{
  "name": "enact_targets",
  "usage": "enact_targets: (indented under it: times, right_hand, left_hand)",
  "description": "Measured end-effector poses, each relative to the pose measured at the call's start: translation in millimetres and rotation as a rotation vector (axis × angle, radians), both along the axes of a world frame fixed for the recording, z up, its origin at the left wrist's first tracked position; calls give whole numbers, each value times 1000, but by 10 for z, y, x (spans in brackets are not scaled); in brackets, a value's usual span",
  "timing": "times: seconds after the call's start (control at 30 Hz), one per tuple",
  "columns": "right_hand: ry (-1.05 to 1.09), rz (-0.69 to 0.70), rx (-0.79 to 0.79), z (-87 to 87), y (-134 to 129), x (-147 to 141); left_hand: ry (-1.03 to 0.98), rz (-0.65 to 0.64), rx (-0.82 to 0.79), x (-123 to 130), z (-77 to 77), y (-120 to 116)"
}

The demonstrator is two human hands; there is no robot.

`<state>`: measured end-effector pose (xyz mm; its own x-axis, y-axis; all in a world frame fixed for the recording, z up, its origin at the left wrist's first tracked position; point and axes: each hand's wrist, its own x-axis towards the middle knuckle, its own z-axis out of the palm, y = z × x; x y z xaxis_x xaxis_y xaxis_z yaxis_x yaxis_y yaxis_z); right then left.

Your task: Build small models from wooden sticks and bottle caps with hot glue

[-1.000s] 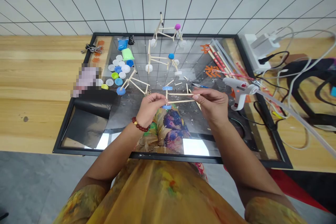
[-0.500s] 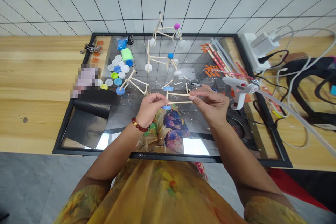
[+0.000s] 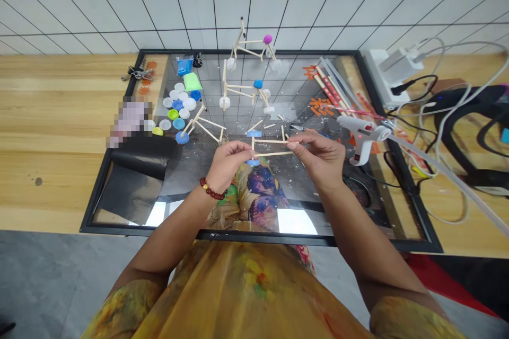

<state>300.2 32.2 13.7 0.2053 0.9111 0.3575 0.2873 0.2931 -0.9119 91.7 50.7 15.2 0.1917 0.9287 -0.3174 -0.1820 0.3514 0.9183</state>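
Note:
Between my hands is a small stick frame [image 3: 272, 141] of thin wooden sticks, with a blue bottle cap [image 3: 254, 134] at the far end of its crosspiece and another at the near end. My left hand [image 3: 233, 161] pinches the frame by the near cap. With thumb and fingertips, my right hand [image 3: 320, 159] grips the right ends of the two long sticks. Left of my hands stands a partly built stick model [image 3: 202, 124] with a blue cap. Farther back are a stick model with a blue ball [image 3: 258, 84] and one with a pink ball [image 3: 268, 39].
A white glue gun [image 3: 360, 137] stands right of my right hand, with cables around a white power strip [image 3: 385, 79]. Several bottle caps [image 3: 184, 113] and clay packets [image 3: 192, 82] lie at left. Black sheets [image 3: 131, 190] cover the front left. Loose sticks [image 3: 334, 90] lie at back right.
Almost nothing differs. The right ends of the sticks and my right fingers have shifted very slightly; my left hand stays in place.

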Motion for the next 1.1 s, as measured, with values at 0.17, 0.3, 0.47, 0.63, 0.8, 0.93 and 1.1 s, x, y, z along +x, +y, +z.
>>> enact_targets:
  times: [0.17,0.3,0.47,0.63,0.8,0.93,1.1]
  right_hand:
    - [55,8,-17,-12,-1,-13]
    - [82,1,-22,-33,-3,-21]
    - [73,-56,-20,-44,2,-41]
    - [55,-83,25,-17,-3,-64]
    - [-16,-72,74,-29,6,-41]
    - [-50,-56,111,-45,21,-23]
    - [-59,-71,85,-48,24,-29]
  left_hand:
    - [-18,-8,-7,11,25,-6]
    - [-34,-15,-18,14,42,-10]
    - [-27,-11,-16,13,33,-7]
    - [-35,-23,-10,18,36,-6]
    - [-12,-22,-3,7,12,-7]
    - [24,-25,17,-8,-12,-6]
    - [13,-10,5,3,-1,-7]
